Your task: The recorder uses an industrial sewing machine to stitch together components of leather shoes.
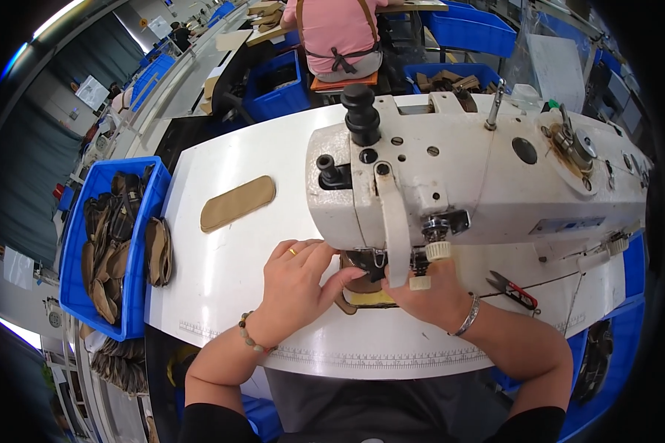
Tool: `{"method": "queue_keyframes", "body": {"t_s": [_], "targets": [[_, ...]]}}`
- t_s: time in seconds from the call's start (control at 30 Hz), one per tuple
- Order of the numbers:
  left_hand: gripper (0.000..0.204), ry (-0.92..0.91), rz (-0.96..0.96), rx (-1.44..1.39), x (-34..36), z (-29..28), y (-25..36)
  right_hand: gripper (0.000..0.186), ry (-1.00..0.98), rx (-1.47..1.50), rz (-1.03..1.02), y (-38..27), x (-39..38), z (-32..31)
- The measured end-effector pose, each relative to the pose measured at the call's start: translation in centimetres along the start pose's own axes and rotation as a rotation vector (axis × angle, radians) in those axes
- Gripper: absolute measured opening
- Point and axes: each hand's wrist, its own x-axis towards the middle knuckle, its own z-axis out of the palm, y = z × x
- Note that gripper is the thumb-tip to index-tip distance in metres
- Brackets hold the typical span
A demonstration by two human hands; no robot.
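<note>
A white sewing machine (428, 162) stands on the table in front of me. Under its needle end lies a brown and black fabric piece (362, 284) with a yellow edge showing. My left hand (299, 280) pinches the piece's left side, thumb and fingertips at the needle area. On the right side, my right hand (428, 295) grips the same piece, its fingers partly hidden behind the machine's knobs and lever. Apart from both hands, a flat brown oblong fabric piece (238, 203) rests on the table to the left.
Red-handled thread snips (513, 289) lie right of my right hand. A blue bin (144, 258) with brown and dark pieces stands at the table's left edge, another brown piece (157, 251) beside it. Ahead sits a person in pink (338, 33), near more blue bins (277, 85).
</note>
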Motion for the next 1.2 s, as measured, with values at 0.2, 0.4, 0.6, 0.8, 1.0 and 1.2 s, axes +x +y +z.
{"method": "queue_keyframes", "body": {"t_s": [0.2, 0.4, 0.6, 0.8, 1.0, 1.2], "targets": [[0.022, -0.143, -0.17, -0.346, -0.4, 0.9, -0.1, 0.008, 0.092, 0.025, -0.07, -0.1, 0.5, -0.1], [0.014, -0.196, -0.029, -0.07, -0.6, 0.2, 0.1, 0.007, 0.11, -0.082, -0.145, 0.0, 0.4, 0.0], [0.015, -0.239, 0.055, 0.013, -0.8, 0.7, 1.1, 0.01, 0.139, -0.009, -0.132, -0.2, 0.6, -0.1], [0.026, -0.208, 0.021, -0.249, -0.5, 1.9, 0.1, 0.005, 0.214, 0.056, -0.105, -0.4, 0.9, -0.3], [0.025, -0.247, 0.031, -0.313, -0.5, 3.2, -0.3, 0.004, 0.12, -0.12, -0.238, -0.2, 0.6, -0.9], [0.019, -0.266, -0.02, -0.403, -0.9, 4.0, -1.3, 0.019, -0.103, -0.175, -0.216, -2.8, -0.7, -2.7]]}}
